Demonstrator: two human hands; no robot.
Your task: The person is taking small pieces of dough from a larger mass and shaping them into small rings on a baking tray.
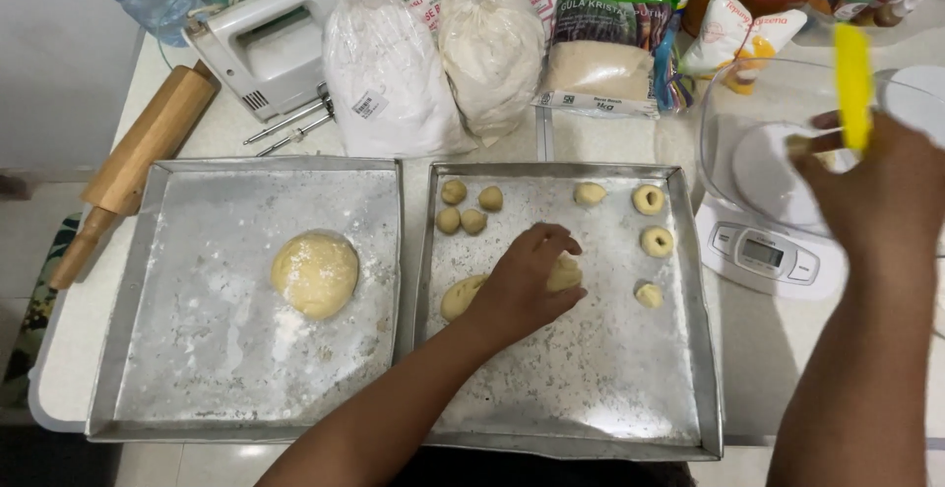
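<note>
On right tray [689, 280] | left hand [527, 285] clasps pale dough log [463, 297] | right hand [881, 187] grips yellow scraper [852, 83]

- Bright, even indoor light falls from above; colours look natural.
- The floured metal trays [254, 184] give a soft grey sheen with no hard glare.
- Shadows are faint and short, lying just under the left hand [527, 280] and its forearm.
- The raised right hand [881, 187] and its yellow tool [852, 83] are smeared by motion blur.
- Straight edges bow slightly towards the corners from the wide lens.
</note>
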